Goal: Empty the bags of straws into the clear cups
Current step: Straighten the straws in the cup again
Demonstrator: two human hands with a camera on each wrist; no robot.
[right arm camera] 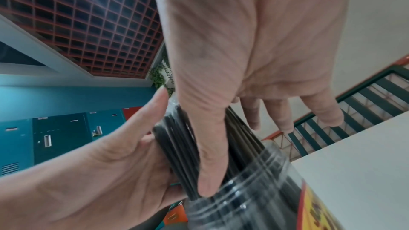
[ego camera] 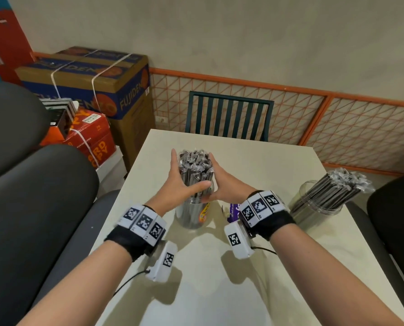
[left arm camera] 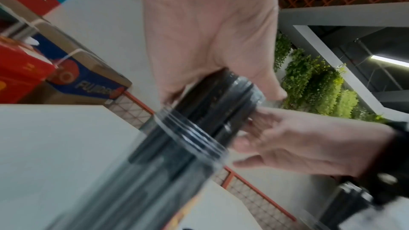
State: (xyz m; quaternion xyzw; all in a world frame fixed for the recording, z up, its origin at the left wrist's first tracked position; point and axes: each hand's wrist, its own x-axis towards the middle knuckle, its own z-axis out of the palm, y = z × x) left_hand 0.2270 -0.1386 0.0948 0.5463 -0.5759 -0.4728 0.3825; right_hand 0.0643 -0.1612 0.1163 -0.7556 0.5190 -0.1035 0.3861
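**Clear plastic, crinkled film, matt counter**

Between my fingers point(ego camera: 172, 158) I see black straws point(ego camera: 195, 170) sealed in thin, glossy, crinkled film. Below my fingers the cup point(ego camera: 191, 216) looks like clear, smooth plastic with a ridged rim and a glossy printed label point(right arm camera: 318, 212). Beneath it, the counter point(ego camera: 266, 165) looks pale, smooth and matt. Behind my fingers, on both wrists, I see black cloth bands point(ego camera: 123, 241) carrying white hard plastic blocks.

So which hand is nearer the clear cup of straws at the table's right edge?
Right. The right hand cups the straw bundle in the middle cup, on the side facing the right-edge clear cup; the left hand is beyond the bundle.
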